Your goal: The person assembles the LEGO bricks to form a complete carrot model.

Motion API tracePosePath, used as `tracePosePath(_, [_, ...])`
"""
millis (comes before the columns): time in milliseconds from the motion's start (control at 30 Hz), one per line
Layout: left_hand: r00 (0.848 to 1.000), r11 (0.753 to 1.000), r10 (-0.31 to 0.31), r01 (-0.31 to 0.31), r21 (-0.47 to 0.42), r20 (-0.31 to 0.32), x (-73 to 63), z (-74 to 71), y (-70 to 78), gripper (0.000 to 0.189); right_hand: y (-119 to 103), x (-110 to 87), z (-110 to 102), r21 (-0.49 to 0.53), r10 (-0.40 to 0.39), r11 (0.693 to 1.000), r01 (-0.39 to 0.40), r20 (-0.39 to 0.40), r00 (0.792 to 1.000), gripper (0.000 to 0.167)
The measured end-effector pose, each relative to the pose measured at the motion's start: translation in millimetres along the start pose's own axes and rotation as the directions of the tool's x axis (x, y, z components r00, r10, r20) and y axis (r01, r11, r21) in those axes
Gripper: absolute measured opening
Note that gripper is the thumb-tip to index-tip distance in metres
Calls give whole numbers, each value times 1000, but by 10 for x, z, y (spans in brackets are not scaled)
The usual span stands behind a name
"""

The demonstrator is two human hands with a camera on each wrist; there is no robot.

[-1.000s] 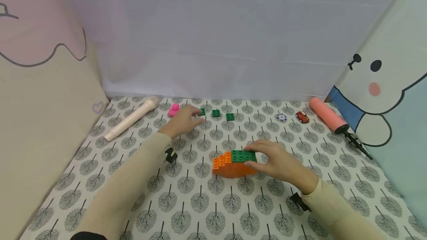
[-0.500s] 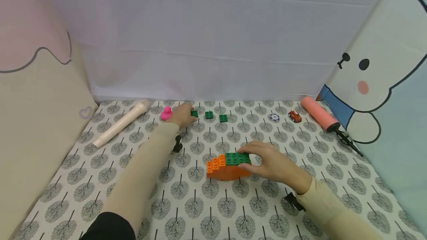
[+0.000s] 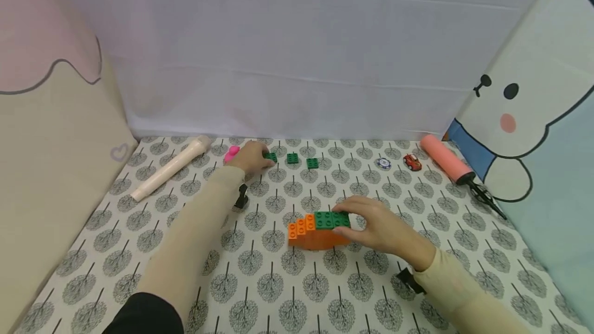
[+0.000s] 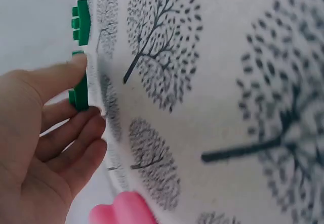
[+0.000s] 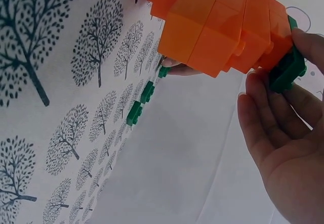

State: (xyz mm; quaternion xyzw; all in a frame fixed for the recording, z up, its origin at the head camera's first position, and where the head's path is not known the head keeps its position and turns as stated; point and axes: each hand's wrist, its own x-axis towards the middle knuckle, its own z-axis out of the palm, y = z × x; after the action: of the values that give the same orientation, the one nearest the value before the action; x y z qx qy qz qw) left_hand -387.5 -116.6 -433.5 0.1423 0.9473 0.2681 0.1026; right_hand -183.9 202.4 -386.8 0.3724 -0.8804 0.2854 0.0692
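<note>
Toward the back of the table my left hand pinches the leftmost of three small green toy bricks between thumb and index finger; the left wrist view shows this brick partly covered by the thumb. A second green brick and a third green brick lie to its right. Nearer the front, my right hand grips the right end of a stepped orange brick build. Two green bricks top that build, and my thumb and fingers hold the right one. The right wrist view shows its orange side.
Left of the left hand sits a pink rubber duck, partly hidden, with a pale tapered tube beyond. A poker chip, a red toy car and a coral hand pump lie at the back right. Fabric walls enclose the table.
My left hand has come down onto the leftmost green brick and now pinches it. The right hand keeps its hold on the orange build. The head view has shifted slightly.
</note>
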Motion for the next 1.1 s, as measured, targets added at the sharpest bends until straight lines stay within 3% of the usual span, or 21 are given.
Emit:
tracePosePath(133, [996, 996, 88, -88, -4, 3, -102, -104, 65, 39, -2, -4, -11, 0, 0, 1000, 0, -3, 1000, 39])
tracePosePath(233, [977, 978, 208, -208, 1, -46, -267, -187, 181, 38, 1, -6, -18, -7, 3, 1000, -3, -2, 1000, 39])
tracePosePath(433, [896, 905, 417, -425, -26, -156, -849, -240, 529, 40, 7, -1, -22, -6, 9, 1000, -9, 2, 1000, 39])
tracePosePath(600, [818, 824, 543, -563, -70, -188, -1364, -125, 808, 36, 10, -4, -12, 0, 8, 1000, -8, -3, 1000, 37])
tracePosePath(700, [784, 785, 591, -613, -89, -189, -1563, -2, 902, 35, 15, -14, -6, 5, 4, 1000, -4, -15, 1000, 37])
tracePosePath(800, [788, 781, 587, -612, -127, -187, -1679, 151, 925, 34, 18, -14, 2, 9, -6, 1000, 6, -22, 1000, 37])
tracePosePath(933, [821, 799, 537, -569, -197, -194, -1749, 330, 917, 36, 18, -9, 6, 14, -15, 1000, 15, -22, 1000, 36])
tracePosePath(1100, [849, 818, 484, -526, -233, -213, -1749, 436, 907, 37, 16, 0, 9, 24, -20, 999, 21, -16, 1000, 34])
